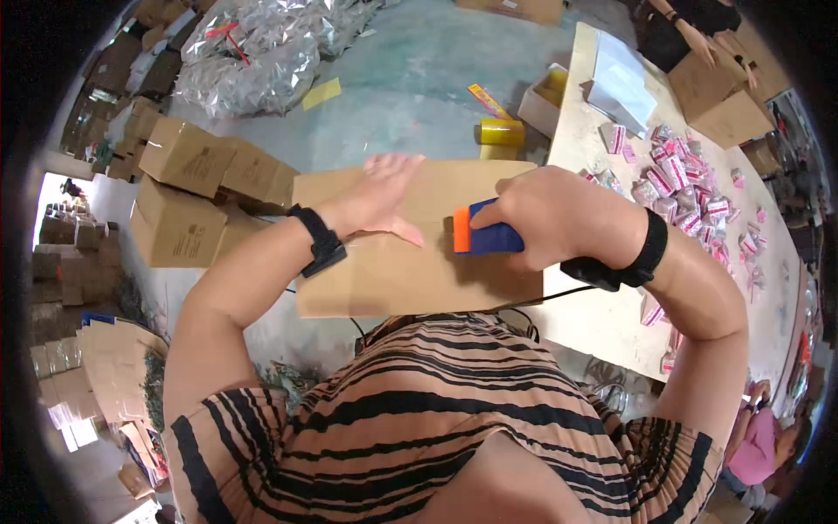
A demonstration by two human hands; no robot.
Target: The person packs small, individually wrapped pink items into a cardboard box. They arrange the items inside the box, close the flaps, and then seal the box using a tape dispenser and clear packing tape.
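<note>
In front of my body lies a closed brown cardboard box (375,284), its flat top facing up. My left hand (380,199) rests on the left part of that top, fingers stretched over the far edge and thumb apart. Over the right part of the box, my right hand (559,218) grips a blue and orange tape dispenser (495,231). The dispenser's orange end points left, against or just above the box's middle seam; I cannot tell if it touches. Its far side is hidden by my fingers. Both wrists wear black bands.
A table (602,306) at right carries many small pink-and-white packets (685,179) and clear plastic sheets (621,83). Beyond the box sits a yellow tape roll (500,133). Cartons (188,192) stand at left. Another person's hands (698,48) touch a carton at far right.
</note>
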